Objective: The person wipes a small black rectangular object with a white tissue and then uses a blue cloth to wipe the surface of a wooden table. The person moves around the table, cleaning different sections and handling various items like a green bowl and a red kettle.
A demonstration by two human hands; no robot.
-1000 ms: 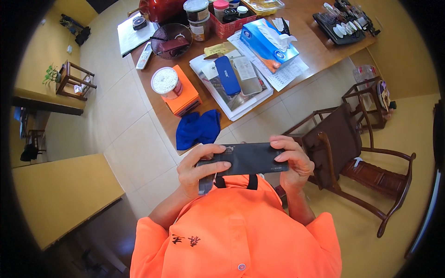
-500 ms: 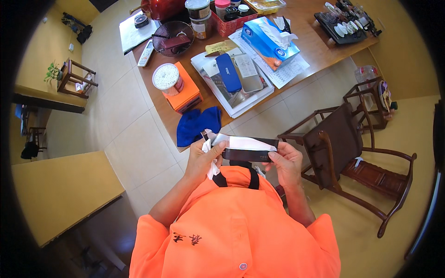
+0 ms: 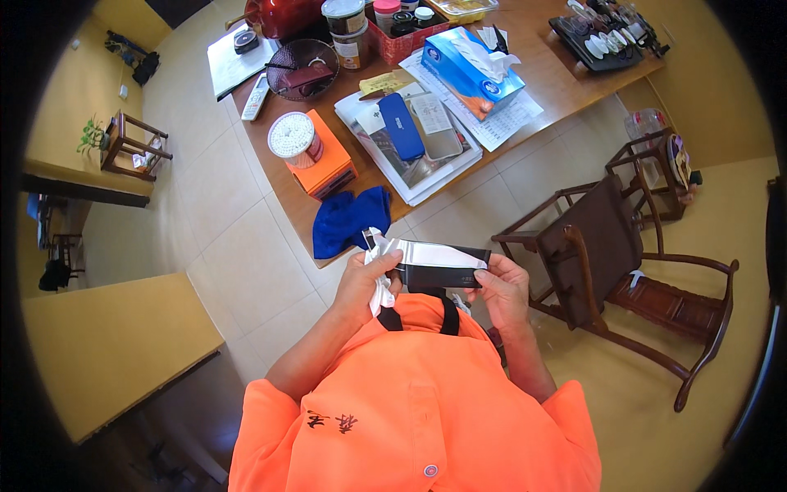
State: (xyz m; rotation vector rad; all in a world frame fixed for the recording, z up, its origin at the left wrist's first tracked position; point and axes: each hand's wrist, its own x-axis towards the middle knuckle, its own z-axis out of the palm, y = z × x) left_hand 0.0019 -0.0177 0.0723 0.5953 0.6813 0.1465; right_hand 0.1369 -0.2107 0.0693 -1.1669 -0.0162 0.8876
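A flat, oblong black case point(image 3: 447, 277) is held crosswise in the fingers point(image 3: 492, 284) of both hands, a white strip point(image 3: 447, 256) along its face. Crumpled white tissue point(image 3: 380, 297) hangs beside its left end.

Both forearms point(image 3: 310, 351) inward, fingers point(image 3: 494, 283) bent

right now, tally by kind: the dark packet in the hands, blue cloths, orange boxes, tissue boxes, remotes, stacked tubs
Dark packet: 1
Blue cloth: 1
Orange box: 1
Tissue box: 1
White remote: 1
Stacked tubs: 2
Total: 7
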